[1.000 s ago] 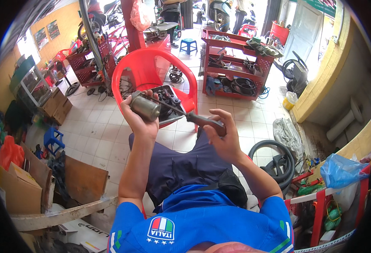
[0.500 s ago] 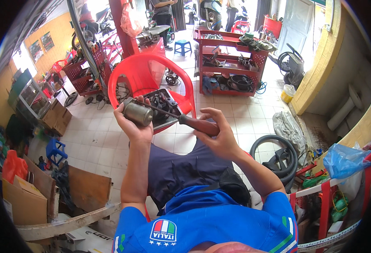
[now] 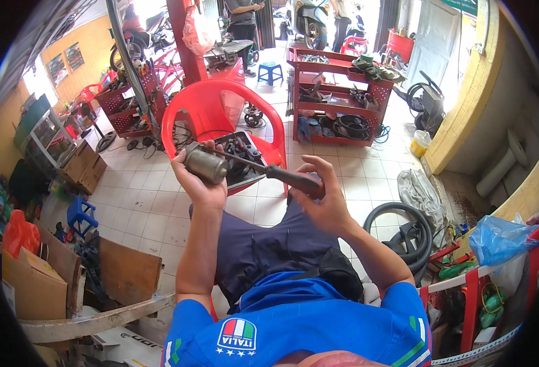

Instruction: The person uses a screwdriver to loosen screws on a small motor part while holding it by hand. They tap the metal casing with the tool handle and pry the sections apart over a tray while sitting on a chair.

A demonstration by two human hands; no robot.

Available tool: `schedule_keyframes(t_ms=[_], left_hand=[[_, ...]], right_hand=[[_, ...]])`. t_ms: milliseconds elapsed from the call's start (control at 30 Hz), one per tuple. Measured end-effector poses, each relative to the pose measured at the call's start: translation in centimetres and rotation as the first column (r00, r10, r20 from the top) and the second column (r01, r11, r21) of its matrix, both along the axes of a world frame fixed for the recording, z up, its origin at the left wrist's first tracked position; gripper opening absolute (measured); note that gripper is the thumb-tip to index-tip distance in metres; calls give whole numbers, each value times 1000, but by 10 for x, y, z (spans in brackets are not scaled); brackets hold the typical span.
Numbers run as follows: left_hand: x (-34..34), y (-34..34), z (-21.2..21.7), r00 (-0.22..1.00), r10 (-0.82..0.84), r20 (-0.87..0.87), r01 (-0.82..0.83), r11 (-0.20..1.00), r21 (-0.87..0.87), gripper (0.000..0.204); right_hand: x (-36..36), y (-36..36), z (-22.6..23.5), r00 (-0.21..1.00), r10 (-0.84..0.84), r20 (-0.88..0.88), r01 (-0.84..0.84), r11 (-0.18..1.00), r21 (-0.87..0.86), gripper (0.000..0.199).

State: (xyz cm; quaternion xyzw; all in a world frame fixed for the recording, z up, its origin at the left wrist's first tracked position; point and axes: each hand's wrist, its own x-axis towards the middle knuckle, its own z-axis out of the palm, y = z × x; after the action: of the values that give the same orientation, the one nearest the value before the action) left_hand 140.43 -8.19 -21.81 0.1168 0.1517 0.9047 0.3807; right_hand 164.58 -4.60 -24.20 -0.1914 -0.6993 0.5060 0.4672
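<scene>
My left hand (image 3: 207, 194) is wrapped from below around a grey metal cylinder, which looks like a small motor (image 3: 207, 167). A screwdriver (image 3: 291, 177) with a dark reddish handle lies slantwise, its shaft running left to the far end of the cylinder. The tip is hidden by the cylinder and my left fingers. My right hand (image 3: 330, 205) grips the handle's butt end between thumb and fingers, the index finger arched above it. Just beyond the cylinder, a tray of dark metal parts (image 3: 240, 154) rests on a red plastic chair (image 3: 277, 129).
A red tool trolley (image 3: 338, 142) stands ahead, with a blue stool (image 3: 270, 71) beyond it to the left. Black tyres or tubes (image 3: 425, 235) lie on the floor at right. Cardboard boxes (image 3: 40, 281) and a brown board (image 3: 129, 266) are at left. Two other people stand far back.
The whole view has shifted slightly, so the scene sits a little lower and to the right. Both hands keep their hold on the motor and the screwdriver, and the right fingers have turned slightly around the handle.
</scene>
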Motion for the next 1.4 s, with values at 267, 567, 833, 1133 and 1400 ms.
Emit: schedule_keyframes(t_ms=[267, 567, 833, 1133, 1400], left_hand=[[5, -6, 8, 1000, 15, -3, -15, 1000, 18, 37], [6, -8, 6, 1000, -2, 12, 2, 1000, 14, 37], [-2, -6, 6, 1000, -7, 10, 7, 1000, 2, 34], [16, -6, 12, 999, 22, 31, -22, 1000, -2, 38], [-6, -11, 8, 1000, 10, 18, -11, 998, 59, 35]], right_hand=[[-3, 4, -14, 1000, -10, -4, 9, 1000, -26, 55], [-4, 8, -25, 998, -52, 39, 52, 998, -18, 55], [-5, -5, -1, 996, 56, -70, -49, 994, 97, 55], [2, 14, -26, 997, -55, 47, 63, 980, -188, 46], [-12, -2, -23, 996, -4, -86, 7, 1000, 30, 63]])
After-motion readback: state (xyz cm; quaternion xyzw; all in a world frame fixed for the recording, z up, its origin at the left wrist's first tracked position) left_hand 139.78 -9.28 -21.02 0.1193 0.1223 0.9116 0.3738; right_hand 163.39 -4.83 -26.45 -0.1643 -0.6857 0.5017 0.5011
